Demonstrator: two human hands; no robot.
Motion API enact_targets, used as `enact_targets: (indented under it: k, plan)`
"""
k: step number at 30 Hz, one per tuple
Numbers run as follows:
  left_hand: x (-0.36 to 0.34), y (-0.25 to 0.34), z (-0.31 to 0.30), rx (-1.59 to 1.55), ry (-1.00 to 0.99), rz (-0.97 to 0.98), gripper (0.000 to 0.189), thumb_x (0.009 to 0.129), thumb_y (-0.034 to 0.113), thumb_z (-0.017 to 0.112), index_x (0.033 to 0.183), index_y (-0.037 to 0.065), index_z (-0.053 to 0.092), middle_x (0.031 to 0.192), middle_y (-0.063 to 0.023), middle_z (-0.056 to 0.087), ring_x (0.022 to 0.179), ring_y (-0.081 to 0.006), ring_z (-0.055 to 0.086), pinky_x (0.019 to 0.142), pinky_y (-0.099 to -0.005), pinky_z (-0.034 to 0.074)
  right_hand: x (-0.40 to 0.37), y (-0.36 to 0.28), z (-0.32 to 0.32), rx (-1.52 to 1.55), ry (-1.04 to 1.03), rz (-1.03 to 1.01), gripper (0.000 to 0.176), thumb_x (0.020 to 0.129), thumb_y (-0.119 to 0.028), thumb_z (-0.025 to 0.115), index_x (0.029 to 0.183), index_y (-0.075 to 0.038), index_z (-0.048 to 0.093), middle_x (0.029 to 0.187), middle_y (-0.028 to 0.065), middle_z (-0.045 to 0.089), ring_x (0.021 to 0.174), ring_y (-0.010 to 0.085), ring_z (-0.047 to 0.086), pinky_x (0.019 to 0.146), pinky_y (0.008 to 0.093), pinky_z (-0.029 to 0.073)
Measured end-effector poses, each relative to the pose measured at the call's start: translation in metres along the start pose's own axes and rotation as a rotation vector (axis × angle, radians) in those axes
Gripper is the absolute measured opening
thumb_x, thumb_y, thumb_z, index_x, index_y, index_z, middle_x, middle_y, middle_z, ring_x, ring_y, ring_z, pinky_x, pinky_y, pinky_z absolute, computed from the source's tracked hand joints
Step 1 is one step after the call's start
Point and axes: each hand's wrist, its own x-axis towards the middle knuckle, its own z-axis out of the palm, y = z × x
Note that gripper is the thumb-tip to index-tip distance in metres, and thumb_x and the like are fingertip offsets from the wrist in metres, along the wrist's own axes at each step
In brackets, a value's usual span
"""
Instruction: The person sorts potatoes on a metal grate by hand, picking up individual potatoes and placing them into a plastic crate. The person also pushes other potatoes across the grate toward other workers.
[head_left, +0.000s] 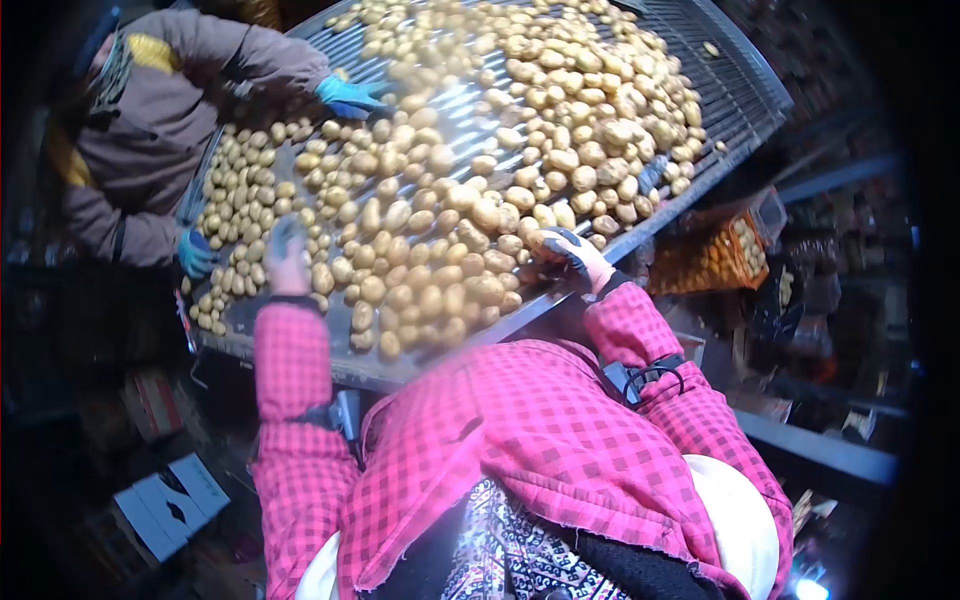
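Many loose potatoes (420, 250) lie spread over a slatted metal sorting table (735, 100). My left hand (287, 258), in a glove, is over the potatoes on the left part of the table; motion smears its fingers. At the near right edge of the table, my gloved right hand (578, 258) reaches in against the potatoes beside the rim. Its fingers and thumb are apart, and the fingertips are partly hidden among the potatoes. I see no potato clearly lifted by either hand.
Across the table at left, a co-worker in a brown jacket (165, 130) has one blue-gloved hand (350, 97) over the potatoes and another gloved hand (196, 254) at the table's edge. A filled orange net sack (715, 255) stands right. A white-blue box (172, 505) lies lower left.
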Motion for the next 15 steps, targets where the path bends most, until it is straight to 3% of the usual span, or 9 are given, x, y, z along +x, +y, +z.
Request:
enact_targets:
  k: [1,2,3,4,6,8,10,13,15]
  plan:
    - [0.002,0.016,0.054,0.239,-0.227,0.216,0.035,0.089,0.005,0.058,0.124,0.001,0.057,0.118,-0.0093,0.061,0.108,-0.0168,0.057,0.093,-0.0294,0.046,0.003,0.008,-0.010,0.020,0.045,-0.037,0.054,0.087,-0.032,0.068,0.132,-0.009,0.049,0.111,0.0108,0.060,0.099,0.0274,0.063,0.081,0.0429,0.055]
    - [-0.002,0.024,0.105,0.185,-0.386,0.134,0.031,0.090,0.005,0.058,0.121,0.002,0.059,0.118,-0.0091,0.061,0.109,-0.0155,0.057,0.093,-0.0292,0.046,0.005,0.017,-0.020,0.039,0.092,-0.071,0.054,0.087,-0.031,0.069,0.132,-0.009,0.049,0.111,0.0110,0.060,0.100,0.0286,0.063,0.081,0.0438,0.055]
    - [-0.012,0.039,0.151,0.158,-0.556,0.121,0.032,0.087,0.006,0.059,0.119,0.004,0.061,0.118,-0.0127,0.062,0.111,-0.0189,0.058,0.093,-0.0312,0.047,-0.016,0.007,0.003,0.163,0.081,-0.033,0.050,0.088,-0.031,0.068,0.130,-0.010,0.051,0.111,0.0105,0.061,0.099,0.0301,0.063,0.080,0.0429,0.054]
    - [-0.021,0.056,0.179,0.553,-0.648,0.200,0.044,0.082,0.006,0.059,0.126,0.008,0.057,0.122,-0.0139,0.062,0.116,-0.0247,0.058,0.101,-0.0305,0.042,-0.009,0.020,-0.011,0.111,0.104,-0.087,0.049,0.089,-0.030,0.067,0.131,-0.010,0.052,0.111,0.0085,0.062,0.099,0.0272,0.063,0.080,0.0415,0.054]
    - [-0.023,0.008,0.223,0.844,-0.787,0.476,0.052,0.077,0.008,0.059,0.129,0.012,0.055,0.137,-0.0131,0.052,0.130,-0.0310,0.044,0.109,-0.0385,0.036,-0.017,0.032,-0.013,0.155,0.088,-0.129,0.047,0.090,-0.029,0.066,0.130,-0.010,0.054,0.109,0.0060,0.063,0.095,0.0220,0.063,0.079,0.0378,0.053]
    - [-0.048,0.020,0.242,1.227,-0.785,0.575,0.053,0.077,0.010,0.060,0.129,0.014,0.055,0.138,-0.0120,0.050,0.131,-0.0331,0.042,0.109,-0.0427,0.036,-0.043,0.028,-0.003,0.129,0.057,-0.127,0.040,0.090,-0.028,0.066,0.125,-0.010,0.059,0.099,0.0024,0.064,0.085,0.0139,0.062,0.073,0.0280,0.051]
    - [-0.047,0.027,0.244,1.262,-0.833,0.565,0.048,0.077,0.013,0.062,0.125,0.015,0.058,0.130,-0.0112,0.054,0.124,-0.0347,0.045,0.105,-0.0450,0.039,-0.085,0.016,0.019,0.114,0.100,-0.112,0.038,0.089,-0.027,0.067,0.123,-0.011,0.059,0.095,0.0021,0.063,0.082,0.0130,0.061,0.071,0.0266,0.051]
    - [-0.044,0.022,0.222,1.267,-0.928,0.433,0.043,0.076,0.013,0.064,0.119,0.016,0.061,0.123,-0.0118,0.057,0.121,-0.0368,0.046,0.102,-0.0442,0.040,-0.091,0.054,-0.015,0.197,0.102,-0.144,0.043,0.088,-0.023,0.067,0.127,-0.008,0.055,0.110,0.0025,0.064,0.093,0.0159,0.064,0.077,0.0335,0.057]
    - [-0.044,0.018,0.200,1.081,-0.907,0.373,0.036,0.078,0.011,0.064,0.113,0.014,0.063,0.119,-0.0123,0.058,0.115,-0.0343,0.050,0.098,-0.0417,0.043,-0.099,0.055,-0.006,0.232,0.176,-0.148,0.042,0.087,-0.027,0.069,0.124,-0.010,0.058,0.101,0.0030,0.063,0.084,0.0156,0.061,0.074,0.0306,0.054]
